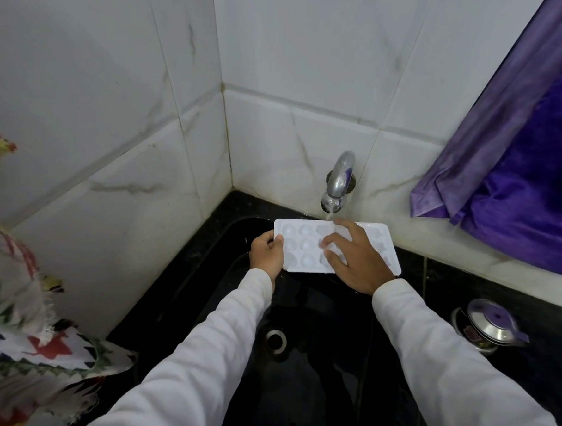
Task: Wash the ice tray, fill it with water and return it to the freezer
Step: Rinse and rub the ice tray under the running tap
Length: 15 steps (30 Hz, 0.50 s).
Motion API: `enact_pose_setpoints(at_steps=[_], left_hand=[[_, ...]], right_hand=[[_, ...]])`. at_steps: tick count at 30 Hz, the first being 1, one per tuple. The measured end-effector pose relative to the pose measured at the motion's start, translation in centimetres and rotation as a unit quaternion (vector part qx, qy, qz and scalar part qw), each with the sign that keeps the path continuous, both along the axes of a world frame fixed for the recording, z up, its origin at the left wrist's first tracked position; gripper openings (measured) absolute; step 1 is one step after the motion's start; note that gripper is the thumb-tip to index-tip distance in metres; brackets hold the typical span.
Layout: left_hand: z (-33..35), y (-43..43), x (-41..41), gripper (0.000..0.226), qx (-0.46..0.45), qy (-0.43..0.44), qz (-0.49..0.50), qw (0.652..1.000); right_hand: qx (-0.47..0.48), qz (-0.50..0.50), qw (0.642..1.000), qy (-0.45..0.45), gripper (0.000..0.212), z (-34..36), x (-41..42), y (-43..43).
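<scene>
A white plastic ice tray (303,246) with rounded moulds is held level over the black sink (210,266), just under the chrome tap (338,181). A thin stream of water (328,216) runs from the spout onto the tray's far edge. My left hand (266,253) grips the tray's left end. My right hand (353,257) lies flat on top of the tray, fingers spread over the moulds, and covers its right half.
The sink's drain (276,339) sits below the tray. A steel pot with a lid (490,325) stands on the black counter at right. A purple cloth (517,178) hangs at right, a patterned cloth (19,311) at left. White tiled walls meet behind the tap.
</scene>
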State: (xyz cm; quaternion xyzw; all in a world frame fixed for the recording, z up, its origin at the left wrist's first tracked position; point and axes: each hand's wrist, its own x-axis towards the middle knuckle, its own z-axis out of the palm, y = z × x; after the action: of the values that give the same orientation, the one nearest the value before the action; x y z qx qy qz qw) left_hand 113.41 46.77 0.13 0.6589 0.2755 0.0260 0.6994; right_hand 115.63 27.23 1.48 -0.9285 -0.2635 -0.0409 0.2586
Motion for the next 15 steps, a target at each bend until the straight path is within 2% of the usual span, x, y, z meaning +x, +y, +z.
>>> enact_pose_setpoints(at_steps=[6, 15], left_hand=[[-0.23, 0.05, 0.19, 0.026, 0.006, 0.007, 0.009, 1.0], [-0.44, 0.67, 0.3, 0.026, -0.011, 0.002, 0.011, 1.0]], right_hand=[[-0.059, 0.015, 0.996, -0.058, 0.036, 0.02, 0.27, 0.05], [-0.068, 0.009, 0.997, -0.043, 0.042, -0.55, -0.08, 0.36]])
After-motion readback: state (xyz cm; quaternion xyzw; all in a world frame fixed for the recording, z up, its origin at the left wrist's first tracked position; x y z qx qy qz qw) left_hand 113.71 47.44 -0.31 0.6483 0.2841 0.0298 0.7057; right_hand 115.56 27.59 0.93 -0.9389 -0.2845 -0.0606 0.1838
